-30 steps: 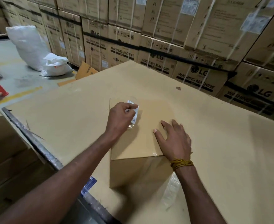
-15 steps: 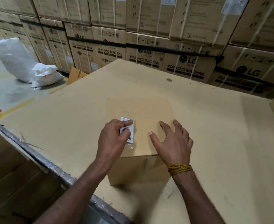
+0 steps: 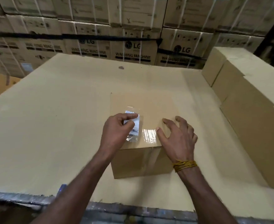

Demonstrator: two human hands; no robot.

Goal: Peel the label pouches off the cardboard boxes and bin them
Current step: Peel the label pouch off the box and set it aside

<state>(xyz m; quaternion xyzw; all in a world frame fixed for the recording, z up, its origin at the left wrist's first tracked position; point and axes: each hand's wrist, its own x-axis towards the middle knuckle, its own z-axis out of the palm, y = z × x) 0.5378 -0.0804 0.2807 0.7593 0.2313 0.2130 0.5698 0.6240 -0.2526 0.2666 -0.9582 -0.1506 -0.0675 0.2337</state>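
A small plain cardboard box (image 3: 149,102) stands in the middle of a table covered with a cardboard sheet (image 3: 52,126). On the near left of the box's top, my left hand (image 3: 116,131) pinches a clear label pouch (image 3: 133,128) with a white barcoded slip inside. The pouch is partly lifted and crumpled at its lower end. Shiny clear tape (image 3: 149,135) shows on the box top beside it. My right hand (image 3: 178,138) rests with spread, slightly bent fingers on the box's near right corner, a yellow thread band round its wrist. No bin is in sight.
Larger plain boxes (image 3: 249,97) are lined up along the table's right side. Behind the table rises a wall of strapped washing-machine cartons (image 3: 133,50). A metal table edge (image 3: 36,199) runs along the front. A loose cardboard piece (image 3: 2,83) lies at the far left.
The view has swung right, so the white sacks on the floor left the frame. My left hand has drawn the pouch down toward the box's near edge. My right hand's fingers have lifted slightly.
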